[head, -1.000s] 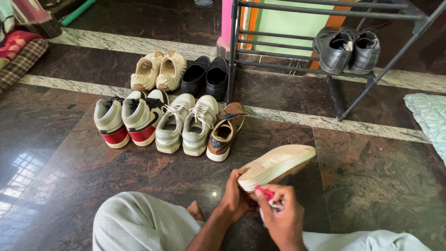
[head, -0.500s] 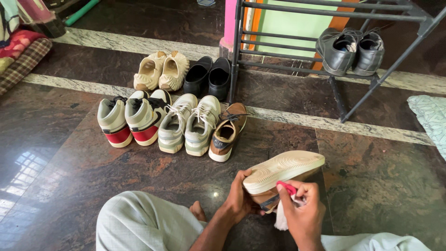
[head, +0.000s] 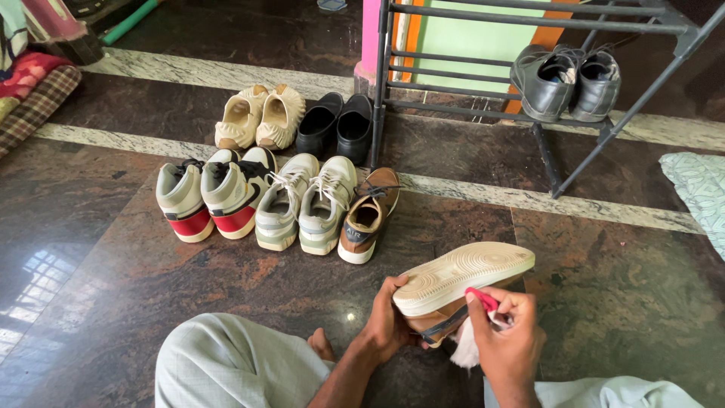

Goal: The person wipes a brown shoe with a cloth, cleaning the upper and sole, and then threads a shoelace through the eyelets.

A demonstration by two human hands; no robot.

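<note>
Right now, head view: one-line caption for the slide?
Left hand holds a brown sneaker sole-up while right hand brings a red brush to it.

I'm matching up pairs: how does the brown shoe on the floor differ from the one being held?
The brown shoe on the floor stands upright on its sole, untouched, beside the pale sneakers. The held shoe is tipped sole-up, gripped by the left hand, with the right hand at its side. Both show brown uppers and pale soles.
</note>
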